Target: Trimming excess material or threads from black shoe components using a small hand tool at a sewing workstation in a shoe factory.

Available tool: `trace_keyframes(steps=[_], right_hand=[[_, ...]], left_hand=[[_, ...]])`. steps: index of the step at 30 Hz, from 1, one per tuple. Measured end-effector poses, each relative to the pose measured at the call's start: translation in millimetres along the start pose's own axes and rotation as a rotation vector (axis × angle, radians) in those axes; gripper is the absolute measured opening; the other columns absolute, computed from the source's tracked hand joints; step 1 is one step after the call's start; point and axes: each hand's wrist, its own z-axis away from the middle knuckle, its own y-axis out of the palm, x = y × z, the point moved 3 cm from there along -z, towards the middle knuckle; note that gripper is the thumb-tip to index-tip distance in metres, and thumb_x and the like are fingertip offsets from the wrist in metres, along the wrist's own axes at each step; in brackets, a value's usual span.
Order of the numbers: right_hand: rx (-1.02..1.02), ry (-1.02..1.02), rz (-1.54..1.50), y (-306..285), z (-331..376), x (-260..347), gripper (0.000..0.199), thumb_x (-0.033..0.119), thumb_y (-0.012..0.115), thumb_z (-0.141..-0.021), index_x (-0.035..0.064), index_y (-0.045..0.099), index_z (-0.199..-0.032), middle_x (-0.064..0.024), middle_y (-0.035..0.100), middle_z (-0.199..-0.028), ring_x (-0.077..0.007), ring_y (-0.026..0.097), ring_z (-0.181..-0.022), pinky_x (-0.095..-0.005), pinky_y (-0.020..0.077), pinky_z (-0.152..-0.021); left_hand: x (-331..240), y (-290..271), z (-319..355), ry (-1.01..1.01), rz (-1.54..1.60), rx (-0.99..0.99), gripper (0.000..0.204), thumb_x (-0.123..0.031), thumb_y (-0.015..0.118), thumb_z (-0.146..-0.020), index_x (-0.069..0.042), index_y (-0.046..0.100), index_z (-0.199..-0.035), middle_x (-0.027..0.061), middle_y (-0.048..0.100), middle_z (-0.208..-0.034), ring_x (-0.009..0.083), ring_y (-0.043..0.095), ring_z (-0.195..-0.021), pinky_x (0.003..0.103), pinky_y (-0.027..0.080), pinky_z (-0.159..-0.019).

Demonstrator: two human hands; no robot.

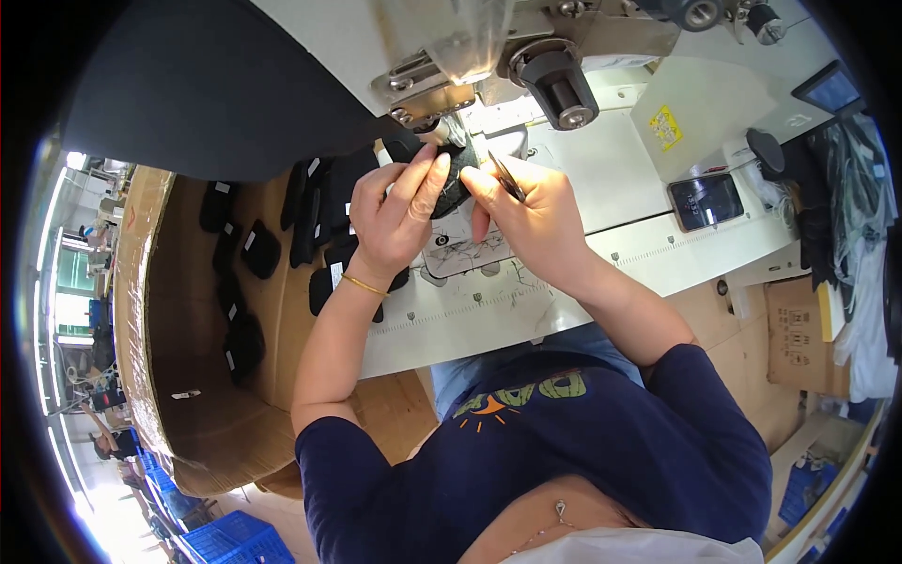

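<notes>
At the sewing machine (442, 56), the person's left hand (399, 211) is closed around a small black fabric piece (455, 179), pinching it between thumb and fingers just below the presser foot (449, 122), over the needle plate near the back edge of the white machine table (601, 273). The right hand (531, 211) is closed on a slim pair of dark thread snips (507, 179), the tip angled toward the same piece, its fingertips touching the fabric's right side. Judging from this, the piece in hand looks stitched and is being trimmed rather than sewn. To the left, along the table's left edge and spilling into a large cardboard box (160, 376), lie many similar black pieces (258, 249), several with small white tags; whether these are finished or waiting cannot be told. A phone (707, 200) lies on the table's right side, well apart from the hands.
</notes>
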Motion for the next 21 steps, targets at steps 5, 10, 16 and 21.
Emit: trace_keyframes(steps=[5,10,16,21], right_hand=[[-0.045,-0.073,0.062,3.3,-0.7,0.0,0.029,0.018,0.056,-0.095,0.0001,0.061,-0.074,-0.0062,0.062,-0.057,-0.0090,0.052,-0.051,-0.0282,0.0425,-0.049],[-0.048,0.007,-0.063,3.7,0.1,-4.1,0.022,0.017,0.059,-0.095,0.0011,0.066,-0.082,-0.0007,0.066,-0.064,-0.0027,0.051,-0.059,-0.0223,0.0397,-0.055],[-0.066,0.048,-0.168,3.0,-2.8,-0.9,0.021,0.017,0.059,-0.096,0.0044,0.066,-0.080,-0.0011,0.066,-0.063,-0.0012,0.047,-0.053,-0.0200,0.0365,-0.049],[-0.074,0.099,-0.194,-1.3,-3.3,-0.4,0.030,0.016,0.058,-0.094,0.0011,0.062,-0.069,-0.0011,0.063,-0.059,-0.0027,0.048,-0.054,-0.0226,0.0376,-0.048]], left_hand=[[1.6,4.1,0.9,-0.049,-0.032,-0.007,0.049,0.000,0.065,-0.066,-0.007,0.071,-0.115,0.0047,0.068,-0.113,0.0196,0.058,-0.085,0.031,0.048,-0.074],[-5.4,-2.1,-8.9,-0.096,-0.096,0.043,0.047,-0.001,0.066,-0.065,-0.006,0.072,-0.111,0.0039,0.068,-0.109,0.0199,0.059,-0.083,0.032,0.048,-0.074],[-22.0,-22.8,-31.7,-0.094,-0.119,0.091,0.039,-0.002,0.068,-0.061,-0.003,0.073,-0.100,0.0046,0.069,-0.100,0.0201,0.060,-0.078,0.031,0.049,-0.068],[-35.3,-22.1,-47.7,-0.077,-0.198,0.125,0.033,-0.007,0.070,-0.062,0.000,0.070,-0.094,0.0077,0.067,-0.095,0.0204,0.061,-0.079,0.032,0.049,-0.067]])
